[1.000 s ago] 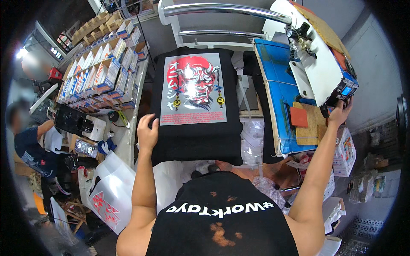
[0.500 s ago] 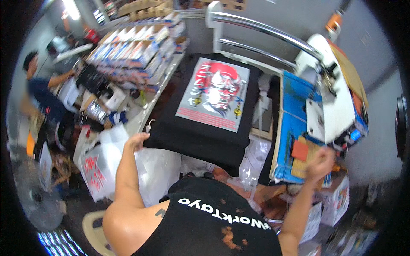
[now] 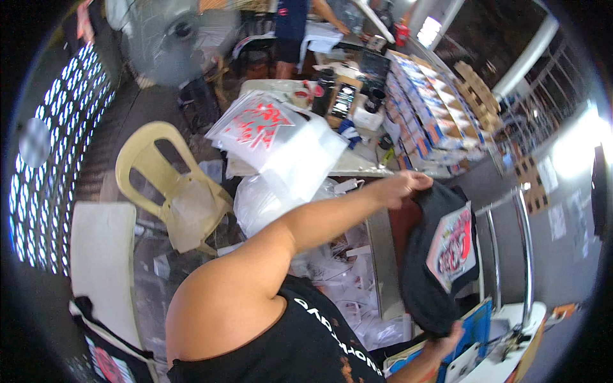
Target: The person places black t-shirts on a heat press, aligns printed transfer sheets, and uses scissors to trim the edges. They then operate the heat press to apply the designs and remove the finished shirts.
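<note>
Opposite right hand (image 3: 448,342), left hand (image 3: 407,186); both grip black shirt (image 3: 418,262).

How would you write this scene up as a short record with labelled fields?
Left hand: grips one end of a black shirt
Right hand: at the shirt's other end; its grip is partly hidden
Shirt's print: mostly red design on a pale panel
Seat: cream plastic chair
Packaging: translucent plastic with red print
Storage: stacked cardboard boxes
Company: another person in dark clothing, partly in view
</note>
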Action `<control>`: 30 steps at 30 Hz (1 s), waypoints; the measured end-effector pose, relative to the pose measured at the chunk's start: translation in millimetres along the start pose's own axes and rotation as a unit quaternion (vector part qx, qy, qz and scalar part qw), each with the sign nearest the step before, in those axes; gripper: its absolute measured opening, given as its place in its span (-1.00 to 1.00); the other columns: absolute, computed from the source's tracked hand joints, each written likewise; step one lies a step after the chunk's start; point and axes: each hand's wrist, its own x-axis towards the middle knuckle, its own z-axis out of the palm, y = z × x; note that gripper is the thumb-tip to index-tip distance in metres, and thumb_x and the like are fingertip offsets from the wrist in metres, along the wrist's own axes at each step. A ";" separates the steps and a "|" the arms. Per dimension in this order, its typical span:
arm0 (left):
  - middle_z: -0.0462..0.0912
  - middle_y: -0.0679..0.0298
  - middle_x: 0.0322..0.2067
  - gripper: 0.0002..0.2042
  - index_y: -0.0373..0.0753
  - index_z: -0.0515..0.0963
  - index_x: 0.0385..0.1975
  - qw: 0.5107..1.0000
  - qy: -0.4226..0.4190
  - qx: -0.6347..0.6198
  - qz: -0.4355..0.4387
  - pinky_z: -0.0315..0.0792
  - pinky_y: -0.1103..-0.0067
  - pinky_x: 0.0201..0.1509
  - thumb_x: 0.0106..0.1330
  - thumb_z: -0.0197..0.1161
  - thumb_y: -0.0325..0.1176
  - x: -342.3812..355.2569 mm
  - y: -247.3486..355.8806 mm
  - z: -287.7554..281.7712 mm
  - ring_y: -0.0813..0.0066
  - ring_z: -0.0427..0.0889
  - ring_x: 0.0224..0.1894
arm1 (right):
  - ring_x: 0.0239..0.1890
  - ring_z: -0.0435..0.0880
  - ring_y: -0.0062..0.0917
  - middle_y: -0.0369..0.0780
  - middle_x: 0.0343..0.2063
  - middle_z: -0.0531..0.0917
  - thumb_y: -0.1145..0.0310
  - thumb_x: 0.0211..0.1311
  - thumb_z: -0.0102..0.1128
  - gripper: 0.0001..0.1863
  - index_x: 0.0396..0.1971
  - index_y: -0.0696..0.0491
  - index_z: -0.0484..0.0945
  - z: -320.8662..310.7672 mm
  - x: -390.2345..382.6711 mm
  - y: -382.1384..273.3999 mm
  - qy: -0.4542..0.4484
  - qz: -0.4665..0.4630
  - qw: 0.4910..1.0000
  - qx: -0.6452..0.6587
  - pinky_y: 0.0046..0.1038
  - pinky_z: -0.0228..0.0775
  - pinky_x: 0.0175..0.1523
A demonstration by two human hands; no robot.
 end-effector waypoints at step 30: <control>0.68 0.13 -0.23 -0.84 -0.29 0.61 -0.34 0.218 0.881 0.299 0.293 0.46 0.29 0.07 0.32 0.12 -0.37 -1082.9 137.4 59.5 0.24 0.62 -0.15 | -0.15 0.59 -0.49 -0.21 -0.20 0.70 0.31 0.37 0.29 -0.79 -0.14 0.13 0.63 700.7 -451.7 405.1 -0.749 0.063 0.617 -0.234 -0.38 0.40 0.08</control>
